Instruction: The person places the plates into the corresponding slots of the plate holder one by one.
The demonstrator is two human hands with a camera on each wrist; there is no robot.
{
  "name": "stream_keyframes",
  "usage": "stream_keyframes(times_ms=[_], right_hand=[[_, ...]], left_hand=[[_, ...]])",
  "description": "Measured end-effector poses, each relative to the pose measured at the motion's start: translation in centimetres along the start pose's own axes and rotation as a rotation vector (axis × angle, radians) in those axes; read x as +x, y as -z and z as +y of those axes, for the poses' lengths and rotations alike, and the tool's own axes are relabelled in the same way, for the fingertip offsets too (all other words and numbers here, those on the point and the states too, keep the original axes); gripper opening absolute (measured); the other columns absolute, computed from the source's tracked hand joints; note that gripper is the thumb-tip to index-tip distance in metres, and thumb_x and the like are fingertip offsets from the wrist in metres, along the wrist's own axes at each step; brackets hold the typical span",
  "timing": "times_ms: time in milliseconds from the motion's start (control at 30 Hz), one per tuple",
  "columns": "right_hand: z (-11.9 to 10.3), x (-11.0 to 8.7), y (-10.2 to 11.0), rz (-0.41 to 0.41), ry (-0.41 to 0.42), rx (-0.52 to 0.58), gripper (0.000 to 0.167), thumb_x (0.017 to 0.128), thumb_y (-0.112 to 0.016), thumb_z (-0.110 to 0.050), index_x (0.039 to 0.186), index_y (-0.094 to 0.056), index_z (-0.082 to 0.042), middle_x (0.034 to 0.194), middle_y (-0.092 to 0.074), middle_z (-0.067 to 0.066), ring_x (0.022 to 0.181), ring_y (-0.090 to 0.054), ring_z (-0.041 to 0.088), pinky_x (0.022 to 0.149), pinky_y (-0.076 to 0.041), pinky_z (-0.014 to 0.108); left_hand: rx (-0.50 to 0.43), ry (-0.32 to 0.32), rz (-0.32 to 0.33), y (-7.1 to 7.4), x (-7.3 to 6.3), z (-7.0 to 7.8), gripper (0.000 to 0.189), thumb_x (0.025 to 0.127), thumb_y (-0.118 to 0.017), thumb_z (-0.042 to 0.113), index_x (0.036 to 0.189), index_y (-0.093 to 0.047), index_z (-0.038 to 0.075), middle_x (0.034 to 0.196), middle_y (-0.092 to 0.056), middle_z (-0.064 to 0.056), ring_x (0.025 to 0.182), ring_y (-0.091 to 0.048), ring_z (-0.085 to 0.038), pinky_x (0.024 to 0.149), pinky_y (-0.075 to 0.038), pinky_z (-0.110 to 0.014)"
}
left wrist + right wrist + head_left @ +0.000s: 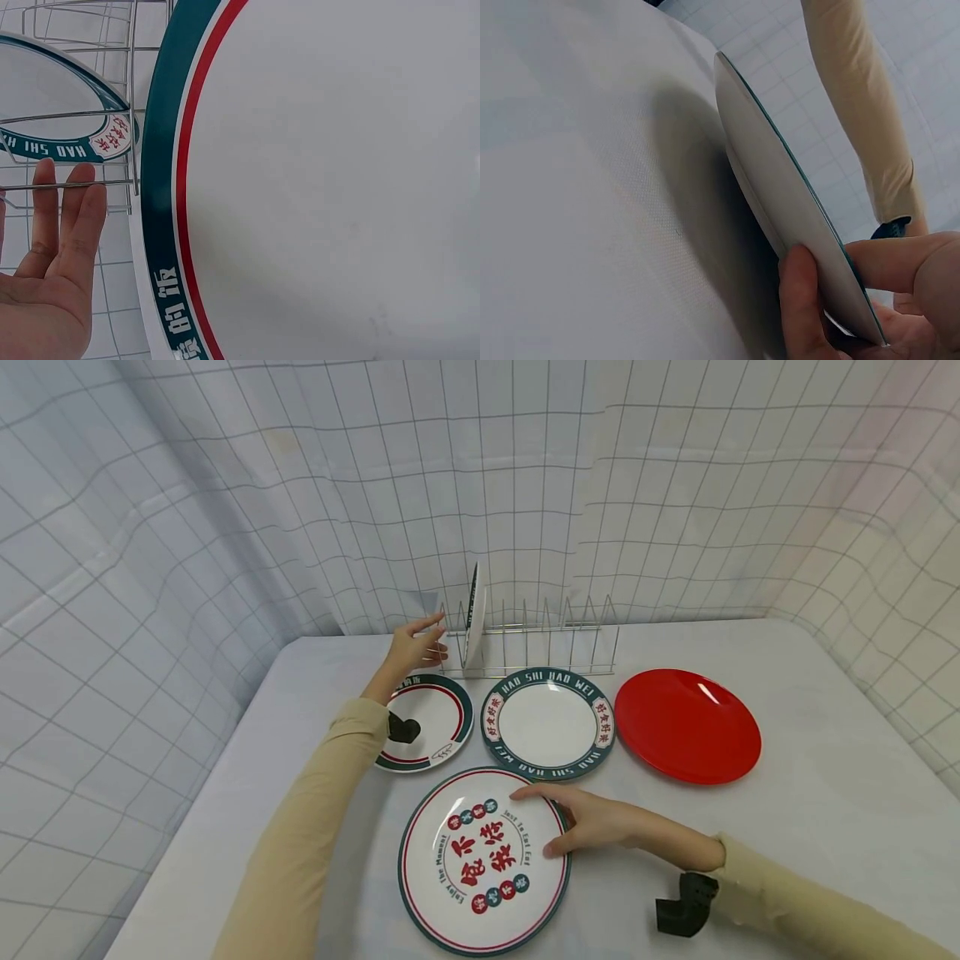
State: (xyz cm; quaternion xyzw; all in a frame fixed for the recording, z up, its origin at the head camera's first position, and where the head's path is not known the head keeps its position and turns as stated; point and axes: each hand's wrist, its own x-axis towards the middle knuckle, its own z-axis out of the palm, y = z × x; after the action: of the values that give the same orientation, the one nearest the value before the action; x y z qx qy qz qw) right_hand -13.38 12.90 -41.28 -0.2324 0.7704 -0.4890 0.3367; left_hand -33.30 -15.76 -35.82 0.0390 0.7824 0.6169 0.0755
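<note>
My right hand pinches the right rim of a large white plate with a green edge, a red ring and red characters. In the right wrist view that plate is tilted, with fingers on both of its faces and a shadow beneath it. At the back, my left hand is at the left end of a wire dish rack. Its straight fingers overlap the rack's wire in the left wrist view. Just right of it, a plate stands upright in the rack.
In front of the rack lie a white plate with a black heart, partly hidden by the left arm, a green-rimmed plate and a red plate. A white cloth covers the table; gridded curtains hang behind and beside it.
</note>
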Motion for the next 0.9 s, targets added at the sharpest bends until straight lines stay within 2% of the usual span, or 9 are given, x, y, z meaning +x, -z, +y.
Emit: stream_keyframes(times_ms=[167, 433, 633, 800, 900], right_hand=[[0.2, -0.2, -0.1, -0.009, -0.001, 0.038, 0.066, 0.083, -0.071, -0.005, 0.142, -0.045, -0.018, 0.138, -0.045, 0.012, 0.118, -0.044, 0.025, 0.094, -0.051, 0.028], [0.8, -0.6, -0.1, -0.041, 0.076, 0.145, 0.067, 0.088, -0.065, -0.005, 0.147, -0.037, -0.02, 0.147, -0.034, 0.013, 0.126, -0.039, 0.028, 0.093, -0.053, 0.026], [1.0, -0.7, 0.0, -0.031, 0.119, 0.204, 0.063, 0.091, -0.062, -0.006, 0.146, -0.036, -0.021, 0.143, -0.038, 0.016, 0.119, -0.048, 0.027, 0.089, -0.055, 0.028], [1.1, -1.0, 0.3, -0.019, 0.176, 0.2, 0.058, 0.093, -0.058, -0.005, 0.144, -0.034, -0.016, 0.137, -0.041, 0.02, 0.111, -0.055, 0.027, 0.086, -0.057, 0.028], [1.0, -1.2, 0.6, -0.011, 0.212, 0.19, 0.059, 0.093, -0.058, -0.005, 0.145, -0.032, -0.014, 0.136, -0.041, 0.021, 0.108, -0.058, 0.024, 0.085, -0.057, 0.028]], left_hand=[[0.0, 0.003, 0.001, 0.0, 0.0, 0.0, 0.046, 0.101, -0.051, 0.021, 0.145, -0.044, 0.012, 0.101, -0.065, -0.029, 0.092, -0.07, -0.034, 0.095, -0.051, -0.051], [0.012, 0.009, 0.001, 0.0, 0.0, 0.1, 0.045, 0.101, -0.051, 0.022, 0.145, -0.045, 0.014, 0.106, -0.064, -0.031, 0.088, -0.07, -0.03, 0.093, -0.052, -0.048], [0.016, 0.0, -0.005, 0.0, 0.0, 0.2, 0.045, 0.101, -0.051, 0.021, 0.145, -0.044, 0.013, 0.11, -0.061, -0.035, 0.091, -0.07, -0.033, 0.093, -0.052, -0.048], [0.016, -0.004, -0.007, 0.0, -0.1, 0.1, 0.045, 0.101, -0.05, 0.021, 0.145, -0.044, 0.013, 0.113, -0.058, -0.038, 0.097, -0.067, -0.04, 0.093, -0.052, -0.048], [0.016, -0.005, -0.007, 0.0, -0.1, 0.0, 0.045, 0.101, -0.05, 0.021, 0.145, -0.044, 0.014, 0.111, -0.06, -0.038, 0.096, -0.067, -0.04, 0.094, -0.051, -0.051]])
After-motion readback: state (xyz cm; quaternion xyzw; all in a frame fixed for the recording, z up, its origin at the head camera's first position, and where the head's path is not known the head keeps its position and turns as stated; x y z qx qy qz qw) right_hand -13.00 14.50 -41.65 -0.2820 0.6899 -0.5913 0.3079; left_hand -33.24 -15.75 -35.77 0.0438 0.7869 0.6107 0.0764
